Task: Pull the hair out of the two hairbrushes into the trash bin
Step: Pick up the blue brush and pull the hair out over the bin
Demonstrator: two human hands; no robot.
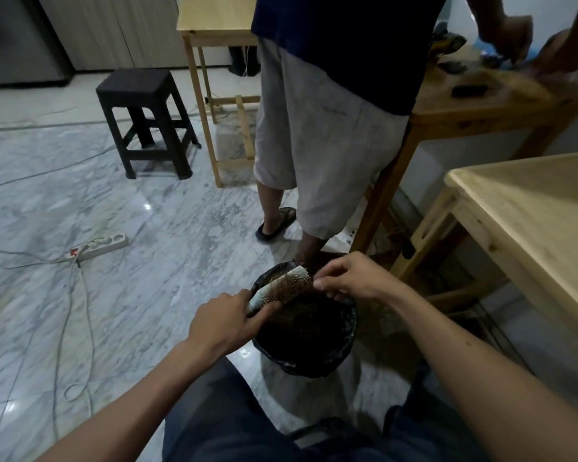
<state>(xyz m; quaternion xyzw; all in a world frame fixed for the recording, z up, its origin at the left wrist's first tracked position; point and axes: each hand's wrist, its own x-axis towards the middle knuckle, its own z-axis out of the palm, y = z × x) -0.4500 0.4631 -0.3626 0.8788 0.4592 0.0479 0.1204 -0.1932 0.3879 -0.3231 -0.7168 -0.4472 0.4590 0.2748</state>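
A round white hairbrush (282, 285) matted with brown hair is held level over the trash bin (342, 356), which is lined with a black bag and holds dark hair. My left hand (226, 323) grips the brush's handle end at the bin's left rim. My right hand (349, 278) pinches the hair at the brush's far right end with curled fingers. A second hairbrush is not visible.
Another person (317, 121) stands just beyond the bin beside a wooden table (474, 105). A second wooden table (531, 221) is at my right. A black stool (144, 118) and a power strip (102, 245) with cables lie on the marble floor at left.
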